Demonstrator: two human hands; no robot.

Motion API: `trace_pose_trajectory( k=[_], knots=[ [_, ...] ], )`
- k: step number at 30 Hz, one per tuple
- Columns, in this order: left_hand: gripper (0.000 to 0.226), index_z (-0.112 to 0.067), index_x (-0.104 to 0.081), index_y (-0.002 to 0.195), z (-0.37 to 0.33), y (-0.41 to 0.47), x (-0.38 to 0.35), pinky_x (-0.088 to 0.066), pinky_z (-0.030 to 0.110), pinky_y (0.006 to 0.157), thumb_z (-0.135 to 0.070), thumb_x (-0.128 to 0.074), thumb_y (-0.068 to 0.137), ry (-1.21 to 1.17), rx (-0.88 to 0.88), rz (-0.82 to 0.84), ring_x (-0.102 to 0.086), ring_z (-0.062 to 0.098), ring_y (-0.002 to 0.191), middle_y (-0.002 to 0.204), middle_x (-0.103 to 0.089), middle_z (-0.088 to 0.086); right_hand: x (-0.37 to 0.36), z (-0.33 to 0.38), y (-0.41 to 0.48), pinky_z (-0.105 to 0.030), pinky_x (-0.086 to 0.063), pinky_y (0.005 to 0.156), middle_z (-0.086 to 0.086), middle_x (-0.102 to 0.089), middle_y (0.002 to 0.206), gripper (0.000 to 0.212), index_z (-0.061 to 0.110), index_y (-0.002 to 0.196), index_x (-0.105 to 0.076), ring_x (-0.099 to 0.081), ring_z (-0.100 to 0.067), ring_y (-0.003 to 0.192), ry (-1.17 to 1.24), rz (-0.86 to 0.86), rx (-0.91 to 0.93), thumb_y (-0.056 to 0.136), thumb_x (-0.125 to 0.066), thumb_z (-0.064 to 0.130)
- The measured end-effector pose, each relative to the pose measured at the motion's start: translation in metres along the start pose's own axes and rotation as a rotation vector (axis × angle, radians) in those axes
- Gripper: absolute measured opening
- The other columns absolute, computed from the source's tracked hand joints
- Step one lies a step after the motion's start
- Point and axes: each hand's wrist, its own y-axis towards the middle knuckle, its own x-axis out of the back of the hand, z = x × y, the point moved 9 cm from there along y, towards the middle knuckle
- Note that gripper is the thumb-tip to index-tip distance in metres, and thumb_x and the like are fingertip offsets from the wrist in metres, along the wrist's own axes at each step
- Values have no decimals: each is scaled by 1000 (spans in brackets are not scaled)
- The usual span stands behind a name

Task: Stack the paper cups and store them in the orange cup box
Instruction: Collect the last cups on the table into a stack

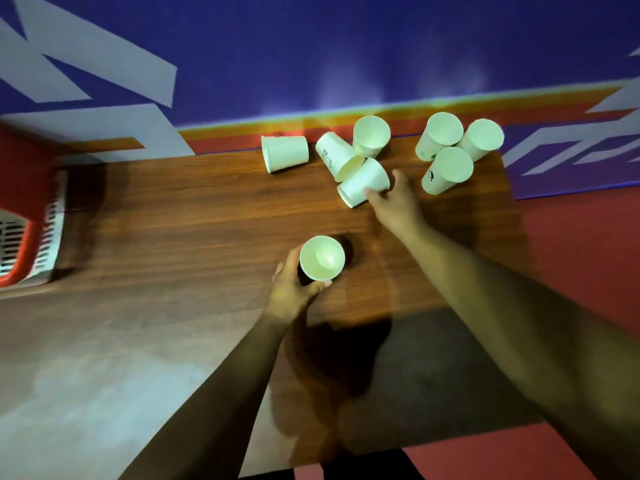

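Head view: left hand (292,289) grips an upright white paper cup (322,258); right hand (396,200) pinches a tipped white paper cup (363,183)

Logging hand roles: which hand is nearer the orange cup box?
Left. The left hand grips an upright cup, right of the orange cup box; the right hand, farther right, pinches a tipped cup.
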Motion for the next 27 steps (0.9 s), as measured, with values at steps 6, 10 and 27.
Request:
trace_pose_trajectory(
  k=[6, 10, 27],
  knots=[
    [64, -36, -44, 136, 17, 3, 50, -47, 55, 102, -28, -62, 76, 258, -36, 4, -54, 33, 121, 129, -56, 4, -12, 6, 24, -38, -48, 89, -10, -59, 124, 38, 14, 128, -51, -56, -28, 114, -11, -51, 44, 96, -55, 34],
    [48, -14, -54, 130, -17, 33, 117, -47, 42, 97, -15, -70, 85, 430, -6, -235, -53, 34, 120, 127, -57, 13, -11, 6, 15, -41, -51, 83, -12, -67, 101, 21, 8, 96, -66, -59, -30, 102, -39, -51, 114, 96, -54, 25],
    [38, -6, -55, 127, -106, 150, 97, -37, 47, 94, -15, -60, 90, 1199, -256, -254, -43, 38, 112, 122, -45, 19, 36, 45, -121, -10, -45, 79, 1, -59, 123, 9, 17, 87, -73, -58, -7, 112, 360, 120, 397, 80, -78, 15]
  ],
)
